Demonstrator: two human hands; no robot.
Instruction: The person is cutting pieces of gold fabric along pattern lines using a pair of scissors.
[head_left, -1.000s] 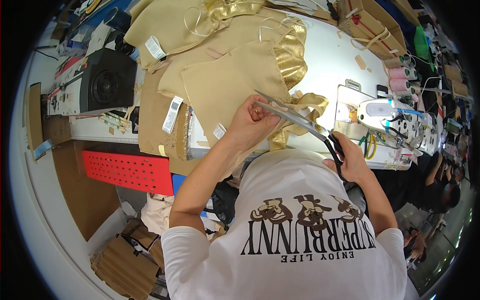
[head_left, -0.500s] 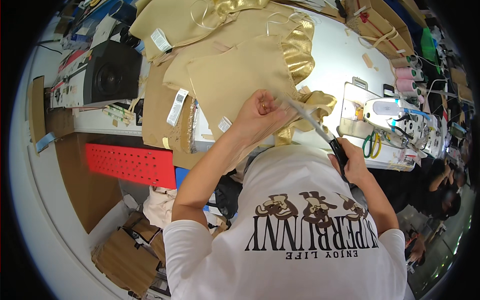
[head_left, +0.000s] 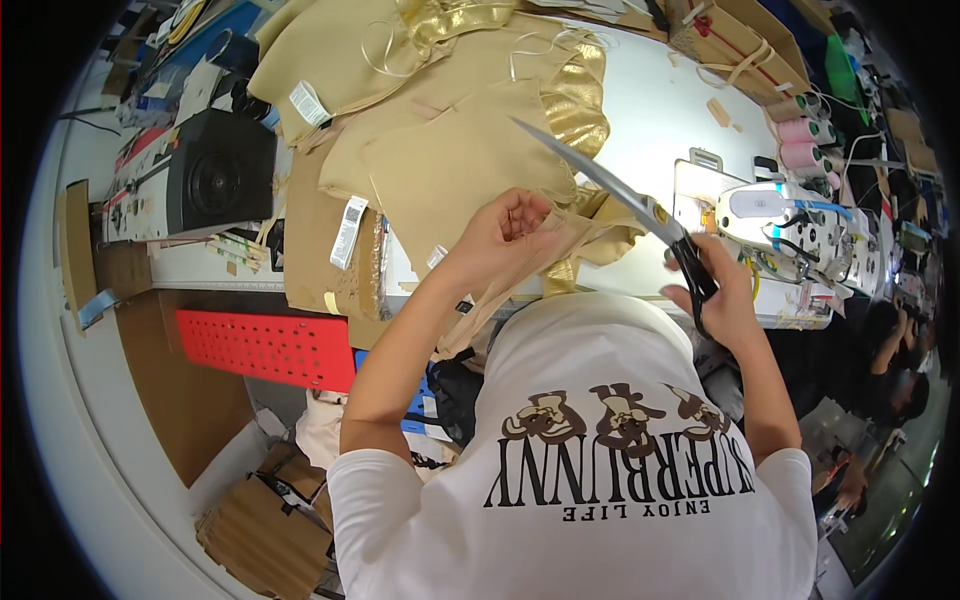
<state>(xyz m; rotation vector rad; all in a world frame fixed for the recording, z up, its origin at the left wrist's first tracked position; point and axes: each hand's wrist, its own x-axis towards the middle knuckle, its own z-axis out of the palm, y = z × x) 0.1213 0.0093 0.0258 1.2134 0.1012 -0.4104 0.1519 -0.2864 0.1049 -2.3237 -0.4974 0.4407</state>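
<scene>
My left hand [head_left: 505,228] pinches a thin beige fabric edge [head_left: 550,240], which hangs down toward my body. My right hand [head_left: 720,290] grips large silver scissors [head_left: 590,165] by their black handles, the blades raised and pointing up-left over the cloth, above my left hand. Under them lie beige fabric pieces [head_left: 440,150] with shiny gold ruffles [head_left: 580,110] and white labels [head_left: 308,103], on cardboard [head_left: 310,255] atop the white table [head_left: 660,110]. More beige and gold cloth [head_left: 605,240] lies just right of my left hand.
A white sewing machine [head_left: 770,225] is at right, with pink thread cones [head_left: 800,140] and a cardboard box [head_left: 740,55] behind it. A dark grey machine [head_left: 215,180] stands left, above a red perforated panel [head_left: 260,345]. Another person [head_left: 895,370] is at far right.
The scissors have lifted away from my left hand, blades now higher. My right hand has risen slightly to the right. My left hand has shifted a little, still holding the fabric.
</scene>
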